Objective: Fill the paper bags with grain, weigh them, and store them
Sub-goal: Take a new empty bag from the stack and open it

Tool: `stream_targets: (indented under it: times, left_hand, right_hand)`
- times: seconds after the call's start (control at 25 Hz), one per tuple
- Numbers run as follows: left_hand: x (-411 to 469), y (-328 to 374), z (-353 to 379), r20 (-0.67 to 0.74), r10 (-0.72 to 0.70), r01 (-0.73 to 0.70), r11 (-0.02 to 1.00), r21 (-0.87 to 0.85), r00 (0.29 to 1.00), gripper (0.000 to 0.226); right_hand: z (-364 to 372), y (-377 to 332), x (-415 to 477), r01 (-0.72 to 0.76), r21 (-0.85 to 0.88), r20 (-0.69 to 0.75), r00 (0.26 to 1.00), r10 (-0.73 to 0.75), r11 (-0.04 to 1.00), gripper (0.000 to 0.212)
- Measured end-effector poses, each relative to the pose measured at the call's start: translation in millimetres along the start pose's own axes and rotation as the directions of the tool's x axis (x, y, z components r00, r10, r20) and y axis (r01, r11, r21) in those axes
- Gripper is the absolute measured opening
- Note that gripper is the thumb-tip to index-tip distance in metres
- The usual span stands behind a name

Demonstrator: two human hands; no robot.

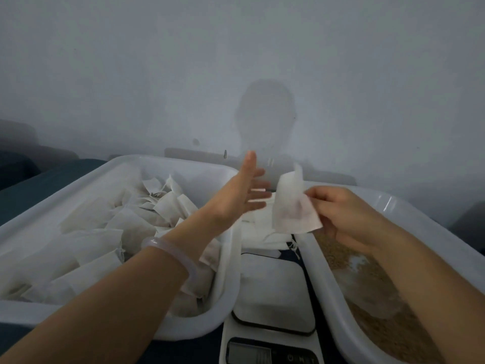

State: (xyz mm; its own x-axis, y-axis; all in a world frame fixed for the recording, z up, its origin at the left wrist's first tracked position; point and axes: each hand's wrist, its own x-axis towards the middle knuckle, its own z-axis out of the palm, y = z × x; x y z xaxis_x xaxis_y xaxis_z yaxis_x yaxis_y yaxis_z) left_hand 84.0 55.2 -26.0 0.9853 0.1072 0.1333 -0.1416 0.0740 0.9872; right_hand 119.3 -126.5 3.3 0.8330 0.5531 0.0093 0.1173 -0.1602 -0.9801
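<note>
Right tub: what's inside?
Brownish grain lies in the right tub. A pale translucent patch sits in it, but I can't identify it. The right hand, holding a paper bag, and its forearm cover the far and right parts.

One wide-angle view looks out from the person's head, facing forward and slightly down. A pale wall [236, 48] fills the upper half of the frame. The camera sits close to the work. Both forearms enter from the lower corners, and the left hand [244, 190], right hand [349, 214] and a paper bag [291, 206] are near the centre. One white tub [118, 161] fills the lower left and another tub [322, 285] the lower right. The bottom edge cuts off a scale [273, 285] at bottom centre.
</note>
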Motion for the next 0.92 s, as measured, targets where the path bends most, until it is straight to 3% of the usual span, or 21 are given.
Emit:
stream_targets:
  times: [0.04,0.12,0.28,0.36,0.44,0.52,0.6,0.68,0.72,0.8,0.92]
  left_hand:
    - [-1.6,-0.5,2.5,0.096,-0.057,0.062,0.997,-0.045,0.994,0.060]
    - [-3.5,-5.6,8.0,0.201,-0.070,0.070,0.997,0.007,0.977,0.029]
    - [-4.5,-9.9,7.3,0.079,-0.098,0.089,0.989,0.115,0.992,0.013]
    - [-3.6,-10.6,5.9,0.030,-0.119,0.114,0.986,0.118,0.992,0.006]
    - [-5.2,-9.6,10.9,-0.015,-0.154,0.155,0.983,0.099,0.988,0.004]
    - [-7.8,-7.6,16.3,-0.047,-0.125,0.129,0.987,0.100,0.991,0.020]
    - [-11.0,-8.2,10.8,0.012,0.084,-0.083,0.935,0.344,0.996,0.064]
    - [-14.7,-4.6,5.2,0.282,0.233,-0.361,0.710,0.605,0.931,0.103]
    - [-15.5,-3.5,5.1,0.390,0.238,-0.451,0.598,0.663,0.890,0.102]
    - [-15.4,-3.6,7.4,0.435,0.233,-0.488,0.531,0.693,0.870,0.067]
    - [-8.0,-11.6,5.9,0.256,0.356,-0.428,0.583,0.690,0.898,0.014]
  right_hand:
    - [-3.8,6.9,-5.1,-0.034,0.207,0.021,0.999,0.030,0.978,0.015]
    - [-6.8,22.4,-3.3,-0.077,0.390,0.073,0.996,0.053,0.918,0.017]
    - [-5.5,36.1,4.4,-0.165,0.429,0.177,0.979,0.096,0.888,0.049]
    - [-5.6,38.1,4.9,-0.159,0.433,0.162,0.982,0.097,0.888,0.069]
    - [-5.5,42.0,4.8,-0.090,0.392,0.062,0.995,0.072,0.915,0.060]
    - [-5.4,44.9,4.2,-0.041,0.327,-0.075,0.995,0.070,0.944,0.037]
    - [-7.0,45.1,3.7,-0.051,0.347,-0.135,0.985,0.104,0.936,0.026]
    - [-10.0,43.7,2.2,-0.086,0.393,-0.110,0.984,0.140,0.916,0.025]
    - [-10.4,42.3,0.7,-0.107,0.397,-0.086,0.984,0.153,0.911,0.028]
    - [-8.5,41.4,-0.7,-0.124,0.398,-0.050,0.986,0.157,0.909,0.037]
    - [-7.5,40.4,-1.7,-0.055,0.395,-0.110,0.988,0.107,0.917,0.039]
